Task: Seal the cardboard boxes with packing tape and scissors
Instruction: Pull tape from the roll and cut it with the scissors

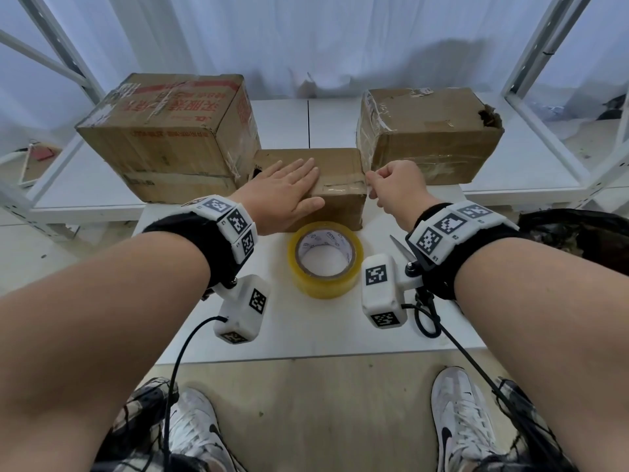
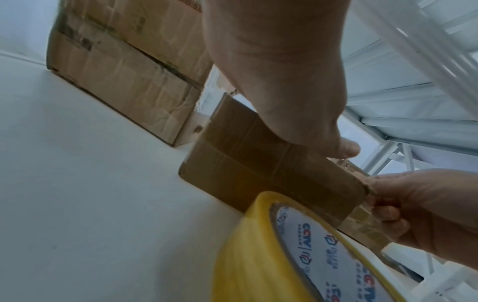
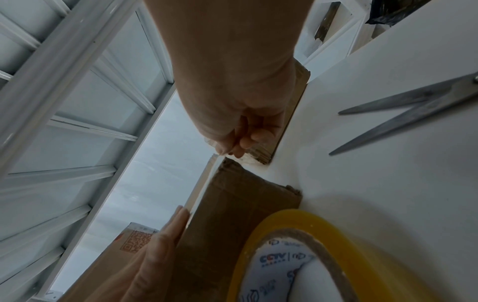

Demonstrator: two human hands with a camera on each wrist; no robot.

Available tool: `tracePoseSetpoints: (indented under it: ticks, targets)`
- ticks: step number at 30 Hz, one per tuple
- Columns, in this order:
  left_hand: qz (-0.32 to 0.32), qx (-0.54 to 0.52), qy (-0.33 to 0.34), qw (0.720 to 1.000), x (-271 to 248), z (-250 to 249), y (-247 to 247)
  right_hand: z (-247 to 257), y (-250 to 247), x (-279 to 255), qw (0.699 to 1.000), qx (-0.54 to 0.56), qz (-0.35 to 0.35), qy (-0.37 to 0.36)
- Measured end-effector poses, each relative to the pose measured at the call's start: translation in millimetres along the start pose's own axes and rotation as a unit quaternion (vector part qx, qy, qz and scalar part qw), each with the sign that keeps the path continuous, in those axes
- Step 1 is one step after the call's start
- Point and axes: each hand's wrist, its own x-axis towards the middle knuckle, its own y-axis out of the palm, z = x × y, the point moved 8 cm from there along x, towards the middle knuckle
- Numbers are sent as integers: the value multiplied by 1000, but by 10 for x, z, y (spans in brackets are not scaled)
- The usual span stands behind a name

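Head view was evenly lit by soft, cool daylight through the white curtain point(image 1: 306, 35) behind the shelving; no hard glare. Faint, diffuse shadows lay on the surface point(image 1: 211, 321) under the forearms. Strong wide-angle bending showed at the edges, shelf posts point(image 1: 558, 39) curving outward. Wrist views were dimmer, backlit and bluish, palms in shade. Tape roll point(image 2: 271, 255) sat close to the lens and was smeared out of focus in both. Scissors point(image 3: 403, 114) were slightly soft. Cardboard detail stayed muddy.
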Motion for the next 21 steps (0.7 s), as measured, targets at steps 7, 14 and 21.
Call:
tracePoseSetpoints:
  ticks: [7,14,21]
  targets:
    - [-35,-136,-23,990,177,-230,-102,-15,21,18,1000,12,15,6]
    - [0,-73,-34,997,213,-223,-3,-215,157,-37,995,13,55,81]
    - [-5,-75,-40,996,219,-225,-6,257,-118,-120,983,-149,-61,-88]
